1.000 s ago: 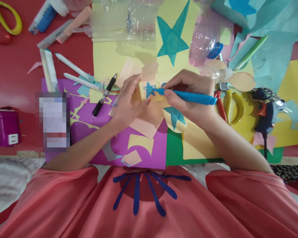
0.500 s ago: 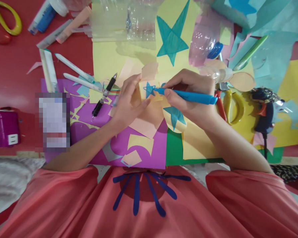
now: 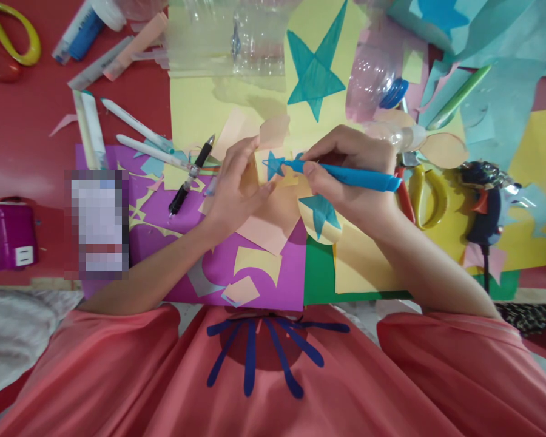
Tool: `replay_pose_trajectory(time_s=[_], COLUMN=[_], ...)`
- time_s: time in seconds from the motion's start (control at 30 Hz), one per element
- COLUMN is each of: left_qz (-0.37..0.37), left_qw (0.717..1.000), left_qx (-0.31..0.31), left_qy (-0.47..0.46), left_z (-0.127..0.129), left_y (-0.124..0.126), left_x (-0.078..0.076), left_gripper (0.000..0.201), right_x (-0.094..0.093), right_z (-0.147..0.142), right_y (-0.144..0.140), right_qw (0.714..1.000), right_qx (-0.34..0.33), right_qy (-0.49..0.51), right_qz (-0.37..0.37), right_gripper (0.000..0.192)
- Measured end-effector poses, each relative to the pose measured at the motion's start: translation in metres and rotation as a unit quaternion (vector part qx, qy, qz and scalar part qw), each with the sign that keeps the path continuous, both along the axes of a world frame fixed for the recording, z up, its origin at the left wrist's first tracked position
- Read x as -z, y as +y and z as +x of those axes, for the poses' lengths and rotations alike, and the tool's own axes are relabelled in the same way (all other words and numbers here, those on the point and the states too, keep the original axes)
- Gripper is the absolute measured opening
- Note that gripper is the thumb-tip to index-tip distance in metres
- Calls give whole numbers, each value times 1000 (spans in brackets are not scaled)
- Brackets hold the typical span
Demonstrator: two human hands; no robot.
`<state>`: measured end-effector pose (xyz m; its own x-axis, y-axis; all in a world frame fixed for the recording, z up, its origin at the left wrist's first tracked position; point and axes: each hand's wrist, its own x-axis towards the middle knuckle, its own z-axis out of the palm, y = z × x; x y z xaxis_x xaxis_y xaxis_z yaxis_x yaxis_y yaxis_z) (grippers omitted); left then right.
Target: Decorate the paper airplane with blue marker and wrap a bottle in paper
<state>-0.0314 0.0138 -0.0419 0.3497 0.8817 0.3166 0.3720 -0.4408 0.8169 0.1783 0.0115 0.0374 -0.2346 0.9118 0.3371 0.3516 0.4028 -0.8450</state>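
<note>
A blue felt-tip marker (image 3: 352,177) is gripped between the thumb and fingers of my right hand (image 3: 352,167). Its tip rests at the right arm of a small blue star (image 3: 274,165) on a pale yellow paper piece (image 3: 261,159). My left hand (image 3: 241,179) lies at the left of that piece, thumb and forefinger apart, fingertips touching its edge; some fingers are hidden underneath. Below my right hand is a rounded yellow cutout with another blue star (image 3: 321,215). Peach paper (image 3: 273,227) lies beneath my hands.
A large teal star (image 3: 316,76) on yellow paper lies ahead, beside clear plastic bottles (image 3: 370,76). At left are white pens (image 3: 136,124), a black pen (image 3: 191,176) and a purple case (image 3: 9,237). Yellow-handled scissors (image 3: 430,197) and a dark corded tool (image 3: 485,215) lie right.
The marker and my right hand have shifted very slightly right, its tip staying at the small star. My left hand and the papers look the same.
</note>
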Motion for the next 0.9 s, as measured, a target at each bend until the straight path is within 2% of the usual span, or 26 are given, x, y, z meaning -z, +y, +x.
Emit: replay_pose_trajectory(time_s=[0.27, 0.43, 0.63, 0.9], left_qz=[17, 29, 29, 25], left_qw=[1000, 999, 999, 999], left_qx=[-3, -20, -24, -12], left_qy=[12, 22, 26, 16], left_z=[-1, 1, 1, 0], left_y=[1, 0, 0, 4], left_x=[1, -3, -4, 6], left_gripper=[59, 55, 58, 64], right_x=[1, -3, -2, -3], right_z=[0, -4, -3, -3], right_y=[0, 0, 0, 0], right_qw=[1000, 998, 995, 995], right_qx=[2, -49, -74, -83], right_qy=[-5, -21, -43, -52], right_qz=[11, 44, 49, 10], right_gripper=[13, 2, 8, 10])
